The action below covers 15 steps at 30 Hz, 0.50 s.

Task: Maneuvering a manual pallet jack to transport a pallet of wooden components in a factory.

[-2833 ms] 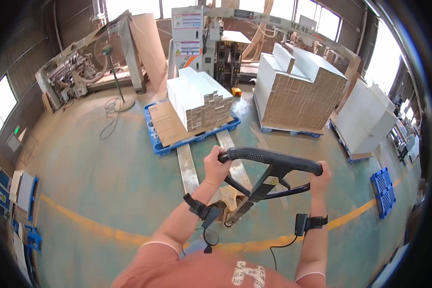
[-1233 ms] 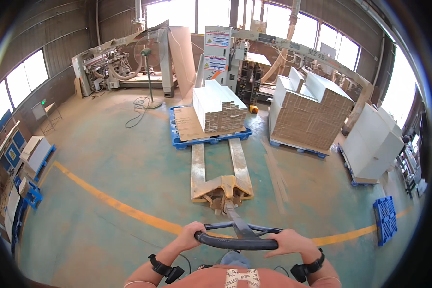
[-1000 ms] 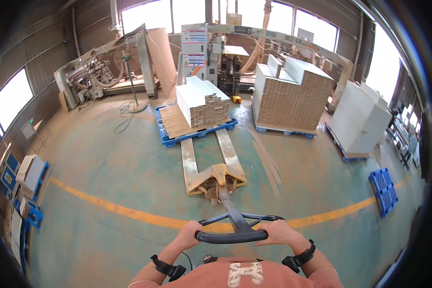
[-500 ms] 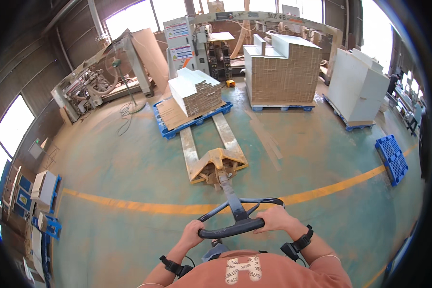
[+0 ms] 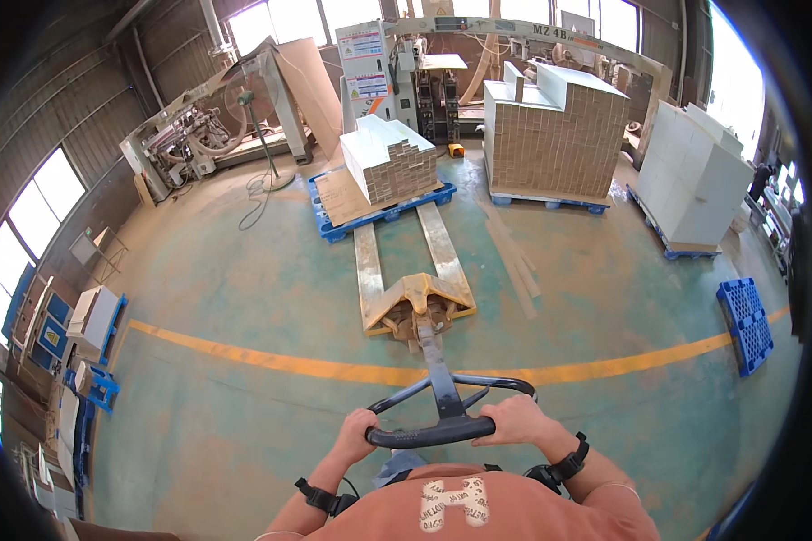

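Note:
My left hand (image 5: 359, 435) is wrapped around the left side of a black loop handle (image 5: 431, 435). The right one, my right hand (image 5: 512, 420), grips the same handle at its right corner. From the handle a shaft slopes down to a worn yellow pallet truck (image 5: 418, 293) standing ahead of me. Its two pale forks (image 5: 440, 243) point away, and their far ends are hidden at a blue pallet (image 5: 388, 215). On that pallet lie a cardboard sheet (image 5: 341, 197) and a stepped stack of white-topped boards (image 5: 392, 167).
A tall board stack (image 5: 555, 149) on a blue pallet stands beyond, right of centre. Farther right are a white stack (image 5: 695, 185) and a leaning blue pallet (image 5: 745, 326). A fan (image 5: 260, 135) with a loose cable stands far left. A yellow line (image 5: 334, 365) crosses the floor.
The view has shifted, so the pallet, stacks and machines appear farther right, with the truck body slightly higher. Both hands keep their grip on the handle.

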{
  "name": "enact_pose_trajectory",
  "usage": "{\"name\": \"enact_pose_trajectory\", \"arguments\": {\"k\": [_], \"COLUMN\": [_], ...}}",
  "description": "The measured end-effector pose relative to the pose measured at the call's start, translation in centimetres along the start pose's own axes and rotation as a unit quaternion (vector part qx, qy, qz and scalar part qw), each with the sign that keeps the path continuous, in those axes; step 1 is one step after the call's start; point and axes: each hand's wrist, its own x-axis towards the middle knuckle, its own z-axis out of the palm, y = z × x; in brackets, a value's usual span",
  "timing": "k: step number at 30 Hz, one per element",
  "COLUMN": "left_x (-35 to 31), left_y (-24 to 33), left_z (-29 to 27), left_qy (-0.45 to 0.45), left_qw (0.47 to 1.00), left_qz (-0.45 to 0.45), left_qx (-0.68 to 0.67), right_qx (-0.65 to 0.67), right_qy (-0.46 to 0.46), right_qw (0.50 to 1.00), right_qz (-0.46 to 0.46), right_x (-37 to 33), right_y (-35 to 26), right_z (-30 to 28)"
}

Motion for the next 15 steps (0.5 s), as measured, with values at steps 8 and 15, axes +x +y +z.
{"name": "enact_pose_trajectory", "arguments": {"k": [8, 15], "left_x": [-1.2, -2.3], "left_y": [1.4, 1.0], "left_z": [1.2, 1.4], "left_qy": [-0.057, -0.095], "left_qw": [0.998, 0.995], "left_qz": [0.031, 0.035], "left_qx": [0.024, 0.021], "right_qx": [0.007, 0.029], "right_qy": [-0.012, -0.008], "right_qw": [1.000, 0.999], "right_qz": [0.005, -0.014], "right_x": [-2.3, -3.3], "right_y": [0.8, 0.8], "right_z": [0.3, 1.1]}}
